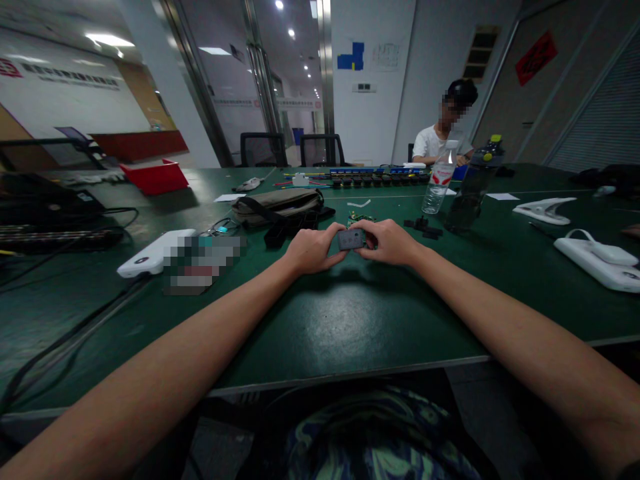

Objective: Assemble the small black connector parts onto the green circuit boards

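A long dark-green worktop [350, 320] runs through an office with glass partitions; at its far end another person [434, 141] sits over their own things.

The fingers [371, 231] of both hands pinch a small grey block [351, 239] from its two short ends. The left hand [311, 251] is clenched on the left end and the right hand [391, 242] on the right. The block is just above the worktop, near its middle and straight ahead of the wearer. Gripping it by the ends probably keeps its front face clear to view and stops it twisting. It looks like a flat, matt, box-shaped casing with a darker face; finer detail is too small to tell.

Just behind it lies a green circuit board [361, 217], with black small parts [425, 228] to the right. Farther out are a khaki pouch [277, 202], a water bottle [440, 180] and a white device [150, 255] among cables.
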{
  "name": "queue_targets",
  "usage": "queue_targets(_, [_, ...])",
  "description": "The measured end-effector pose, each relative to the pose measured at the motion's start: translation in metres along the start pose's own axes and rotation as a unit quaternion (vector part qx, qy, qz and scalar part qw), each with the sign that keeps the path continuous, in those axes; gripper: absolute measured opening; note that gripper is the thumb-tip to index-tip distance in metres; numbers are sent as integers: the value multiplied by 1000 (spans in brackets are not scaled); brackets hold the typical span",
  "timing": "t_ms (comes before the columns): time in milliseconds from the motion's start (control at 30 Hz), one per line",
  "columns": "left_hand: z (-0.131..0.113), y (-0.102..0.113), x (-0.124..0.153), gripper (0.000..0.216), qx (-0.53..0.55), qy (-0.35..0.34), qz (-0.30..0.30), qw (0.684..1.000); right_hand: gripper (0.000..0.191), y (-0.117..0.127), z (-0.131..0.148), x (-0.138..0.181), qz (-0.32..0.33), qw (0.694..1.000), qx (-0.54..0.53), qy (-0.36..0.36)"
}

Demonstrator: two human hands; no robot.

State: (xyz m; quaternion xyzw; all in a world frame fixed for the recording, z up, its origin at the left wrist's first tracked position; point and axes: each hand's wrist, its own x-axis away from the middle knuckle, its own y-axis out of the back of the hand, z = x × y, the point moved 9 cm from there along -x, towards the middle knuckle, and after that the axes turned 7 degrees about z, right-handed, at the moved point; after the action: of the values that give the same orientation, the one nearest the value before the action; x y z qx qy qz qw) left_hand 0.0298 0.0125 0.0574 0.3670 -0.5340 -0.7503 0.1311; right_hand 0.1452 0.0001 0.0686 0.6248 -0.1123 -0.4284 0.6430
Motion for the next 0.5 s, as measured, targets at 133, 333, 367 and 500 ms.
queue_targets(133, [0,0,0,45,-4,-1,-3,1000,39,-1,-1,0,3,1000,0,-2])
queue_targets(333, [-1,0,0,45,-12,-6,-6,1000,40,0,1,0,-2,1000,0,3])
queue_targets(367, [-1,0,0,45,-13,-6,-5,1000,40,0,1,0,-1,1000,0,3])
queue_targets(500, [-1,1,-1,45,-9,-6,-4,1000,40,0,1,0,6,1000,0,0])
